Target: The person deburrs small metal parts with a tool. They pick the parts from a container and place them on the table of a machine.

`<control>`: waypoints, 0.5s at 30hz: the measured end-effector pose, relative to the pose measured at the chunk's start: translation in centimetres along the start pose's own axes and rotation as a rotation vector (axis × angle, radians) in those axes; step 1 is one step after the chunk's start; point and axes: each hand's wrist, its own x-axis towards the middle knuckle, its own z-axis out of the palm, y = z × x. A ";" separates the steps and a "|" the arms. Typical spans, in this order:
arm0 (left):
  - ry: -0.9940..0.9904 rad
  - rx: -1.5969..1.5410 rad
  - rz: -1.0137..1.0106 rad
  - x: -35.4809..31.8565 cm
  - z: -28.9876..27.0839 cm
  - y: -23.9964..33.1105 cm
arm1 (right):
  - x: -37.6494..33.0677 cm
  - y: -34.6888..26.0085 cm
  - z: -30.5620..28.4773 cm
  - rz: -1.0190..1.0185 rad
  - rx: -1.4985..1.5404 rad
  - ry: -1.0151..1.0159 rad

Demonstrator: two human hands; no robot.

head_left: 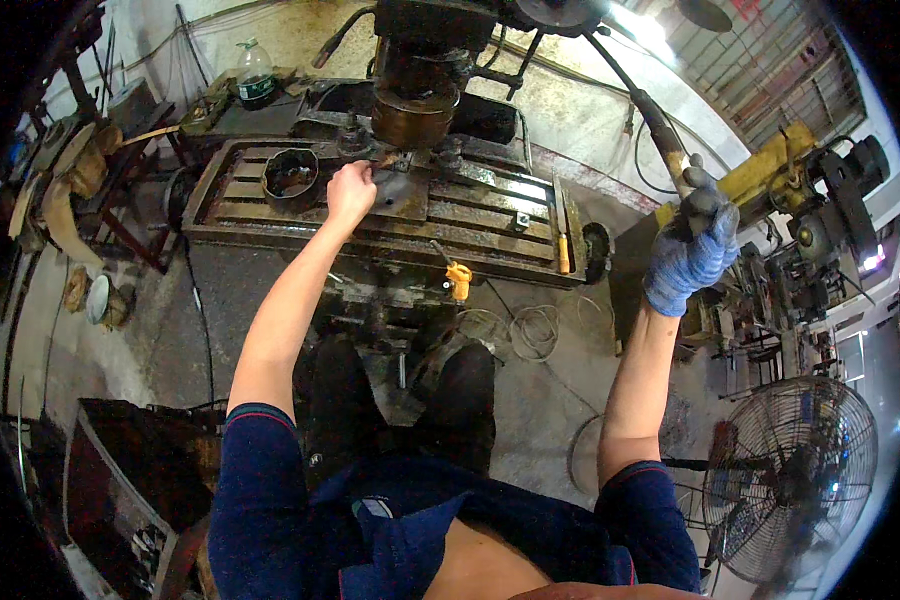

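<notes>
My bare left hand (352,192) is closed around a thin, brush-like tool (385,160), most of it hidden by the fingers. Its far end points at the area just under the brown, oily spindle head (412,118) of a drilling machine. My right hand (695,235), in a blue-grey knitted glove with dark fingers, grips the long lever (660,130) that slopes down from the machine's upper right. Left of my bare hand, a dark round pot (292,176) with liquid in it stands on the slotted machine table (260,222).
A yellow-handled tool (564,250) lies along the table's right end, near a small metal nut (522,220). A yellow air gun (458,278) hangs at the front edge. Back left stands a clear plastic bottle (256,75). A large fan (790,480) is at my right.
</notes>
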 end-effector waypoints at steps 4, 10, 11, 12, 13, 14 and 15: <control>-0.002 -0.076 -0.024 -0.5 -0.2 -0.4 | -0.7 0.2 -0.2 0.051 0.034 0.014; -0.062 -0.106 0.011 -1.2 -1.0 -0.2 | -1.6 0.2 -0.1 0.099 0.017 0.043; -0.074 -0.107 0.019 -1.4 -1.3 -0.4 | -1.8 0.2 -0.2 0.090 -0.010 0.025; -0.087 -0.109 0.027 -1.6 -1.6 -0.6 | -2.0 0.3 -0.3 0.082 -0.036 0.006; -0.110 -0.116 0.018 -1.8 -2.0 -0.4 | -2.1 0.4 -0.4 0.085 -0.033 0.026; -0.134 -0.123 0.008 -2.1 -2.6 -0.1 | -2.3 0.5 -0.4 0.088 -0.031 0.045; -0.158 -0.130 -0.001 -2.3 -2.9 0.1 | -2.5 0.6 -0.5 0.092 -0.029 0.064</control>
